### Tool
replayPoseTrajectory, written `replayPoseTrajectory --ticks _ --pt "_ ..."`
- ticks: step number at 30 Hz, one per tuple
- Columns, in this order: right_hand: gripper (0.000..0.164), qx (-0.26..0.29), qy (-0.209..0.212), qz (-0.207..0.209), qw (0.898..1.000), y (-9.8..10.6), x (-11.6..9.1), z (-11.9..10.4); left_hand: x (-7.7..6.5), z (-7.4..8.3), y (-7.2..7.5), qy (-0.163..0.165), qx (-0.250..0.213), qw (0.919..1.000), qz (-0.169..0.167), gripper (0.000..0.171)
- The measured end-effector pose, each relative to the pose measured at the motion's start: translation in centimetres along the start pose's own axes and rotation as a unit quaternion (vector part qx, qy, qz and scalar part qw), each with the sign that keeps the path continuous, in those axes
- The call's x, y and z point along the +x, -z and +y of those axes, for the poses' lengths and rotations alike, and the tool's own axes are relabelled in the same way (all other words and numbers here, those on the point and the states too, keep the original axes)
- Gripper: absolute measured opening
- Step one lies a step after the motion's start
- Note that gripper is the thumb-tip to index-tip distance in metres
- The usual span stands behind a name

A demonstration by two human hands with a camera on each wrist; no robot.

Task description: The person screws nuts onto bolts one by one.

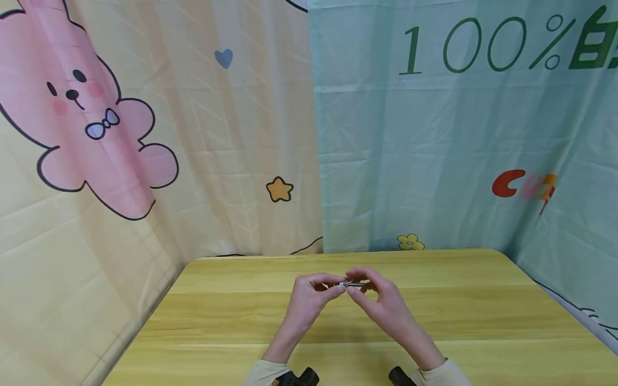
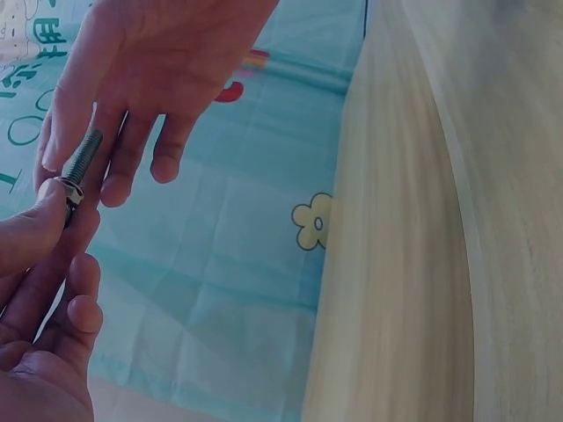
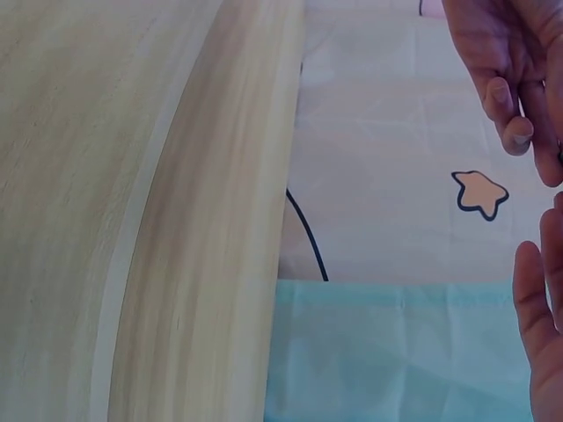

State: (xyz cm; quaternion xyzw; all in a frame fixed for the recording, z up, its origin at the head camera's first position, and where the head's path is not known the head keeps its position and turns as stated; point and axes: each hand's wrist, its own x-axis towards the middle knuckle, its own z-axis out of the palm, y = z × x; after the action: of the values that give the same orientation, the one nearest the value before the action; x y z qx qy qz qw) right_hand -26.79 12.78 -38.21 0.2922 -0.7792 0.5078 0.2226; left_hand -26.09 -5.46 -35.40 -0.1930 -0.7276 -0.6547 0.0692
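Observation:
A metal bolt [image 1: 356,284] is held level between both hands above the table; its threaded shank and a washer-like ring near the head show in the left wrist view. My left hand [image 1: 309,300] pinches the head end of the bolt [image 2: 82,160] between thumb and forefinger. From the other side, my right hand [image 1: 383,303] curves its thumb and fingers round the shank, fingertips close to the ring. The bolt's head is mostly covered by the left thumb. In the right wrist view, the left hand [image 3: 510,70] and right hand [image 3: 550,325] appear at the right edge.
Below the hands spreads a wooden table [image 1: 232,316] with light planks. Printed curtains stand behind it and at the sides, a cream one [image 1: 232,134] on the left and a blue-green one [image 1: 410,145] on the right. Dark wrist devices [image 1: 306,377] sit by the cuffs.

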Motion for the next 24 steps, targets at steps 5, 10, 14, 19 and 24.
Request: replayPoseTrajectory --ticks 5,10,14,19,24 --pt "0.021 0.003 0.029 -0.005 1.000 0.2 0.2 -1.5 0.1 -0.2 -0.1 0.000 0.001 1.0000 0.004 0.011" --pt "0.019 -0.004 0.015 -0.003 1.000 0.0 0.1 -0.6 0.1 -0.1 0.0 -0.001 -0.001 1.0000 0.001 0.011" --pt "0.016 -0.012 0.005 -0.005 1.000 -0.1 -0.1 0.6 -0.1 0.0 0.0 -0.003 -0.004 1.0000 -0.002 0.013" --pt "0.013 -0.019 0.004 -0.004 1.000 0.0 -0.1 1.0 -0.1 0.2 0.1 -0.005 -0.003 0.9999 -0.008 0.013" --pt "0.009 -0.025 -0.004 -0.005 1.000 0.0 -0.1 0.9 -0.1 0.3 0.3 -0.007 0.003 0.9999 -0.014 0.012"
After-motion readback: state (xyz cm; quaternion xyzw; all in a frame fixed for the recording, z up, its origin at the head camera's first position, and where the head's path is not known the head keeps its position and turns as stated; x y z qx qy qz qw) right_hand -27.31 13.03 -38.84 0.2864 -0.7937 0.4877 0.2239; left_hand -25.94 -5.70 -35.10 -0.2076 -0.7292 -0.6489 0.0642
